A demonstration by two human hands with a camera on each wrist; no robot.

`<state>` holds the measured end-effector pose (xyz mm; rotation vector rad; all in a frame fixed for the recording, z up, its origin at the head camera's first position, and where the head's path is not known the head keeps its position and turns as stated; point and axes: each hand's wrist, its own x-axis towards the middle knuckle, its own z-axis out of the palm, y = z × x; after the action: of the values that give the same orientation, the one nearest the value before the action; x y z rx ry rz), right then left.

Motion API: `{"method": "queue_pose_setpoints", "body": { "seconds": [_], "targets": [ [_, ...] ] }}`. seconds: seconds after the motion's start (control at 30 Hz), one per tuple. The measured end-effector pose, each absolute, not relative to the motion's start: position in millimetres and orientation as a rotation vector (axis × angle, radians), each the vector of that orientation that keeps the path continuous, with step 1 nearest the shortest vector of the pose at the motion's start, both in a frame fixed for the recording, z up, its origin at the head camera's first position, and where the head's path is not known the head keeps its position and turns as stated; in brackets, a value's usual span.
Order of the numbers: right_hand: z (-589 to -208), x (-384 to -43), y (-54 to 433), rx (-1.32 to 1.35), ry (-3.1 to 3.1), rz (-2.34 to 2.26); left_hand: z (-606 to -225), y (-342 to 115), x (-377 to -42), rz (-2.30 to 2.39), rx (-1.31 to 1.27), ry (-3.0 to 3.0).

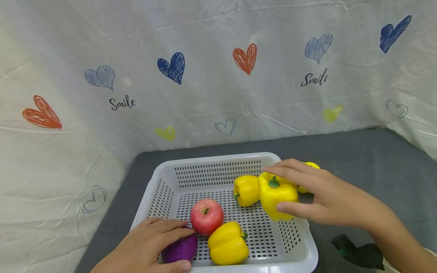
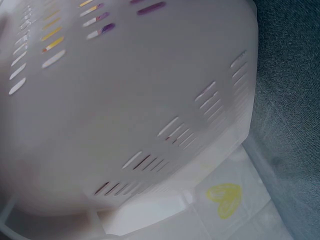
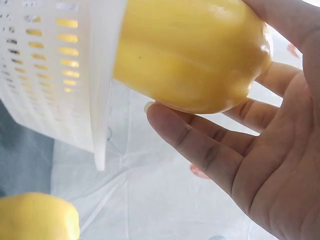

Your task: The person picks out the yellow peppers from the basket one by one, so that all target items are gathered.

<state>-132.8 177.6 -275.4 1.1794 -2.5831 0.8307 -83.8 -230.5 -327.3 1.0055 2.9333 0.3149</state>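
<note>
My right hand (image 1: 307,189) holds a yellow bell pepper (image 1: 278,195) over the right wall of a white perforated basket (image 1: 218,157), thumb on the near side and fingers on the far side. The right wrist view shows this pepper (image 3: 195,55) beside the basket's rim, with the right hand (image 3: 270,145) around its end. At the basket's front left, my left hand (image 1: 146,246) is around a smooth purple eggplant (image 1: 181,248), partly hidden by the fingers. A red apple (image 1: 206,217) lies beside the left fingertips. The left wrist view shows mainly the basket's outer wall (image 2: 125,100).
Two other yellow bell peppers lie in the basket, a front one (image 1: 228,244) and a back one (image 1: 246,190). Another yellow pepper (image 1: 311,165) sits outside, partly behind the right hand. A black object (image 1: 358,252) lies near the right forearm. A heart-printed sheet (image 1: 205,102) hangs behind the grey table (image 1: 358,163).
</note>
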Motion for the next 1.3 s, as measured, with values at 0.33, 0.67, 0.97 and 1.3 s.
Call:
{"method": "queue_pose_setpoints", "body": {
  "seconds": [0.33,0.67,0.97,1.3],
  "targets": [
    [-275,-128,188,1.153,-2.561,0.841,-327,-230,-84,0.317,1.006,2.942],
    [-272,-123,195,1.111,-2.534,0.786,-328,-231,-84,0.309,1.047,2.969],
    [-269,-120,208,1.023,-2.532,0.654,-326,-231,-84,0.316,1.029,2.955],
    [-271,-128,226,0.92,-2.573,0.534,-327,-231,-83,0.303,1.044,2.961]
  ]
}}
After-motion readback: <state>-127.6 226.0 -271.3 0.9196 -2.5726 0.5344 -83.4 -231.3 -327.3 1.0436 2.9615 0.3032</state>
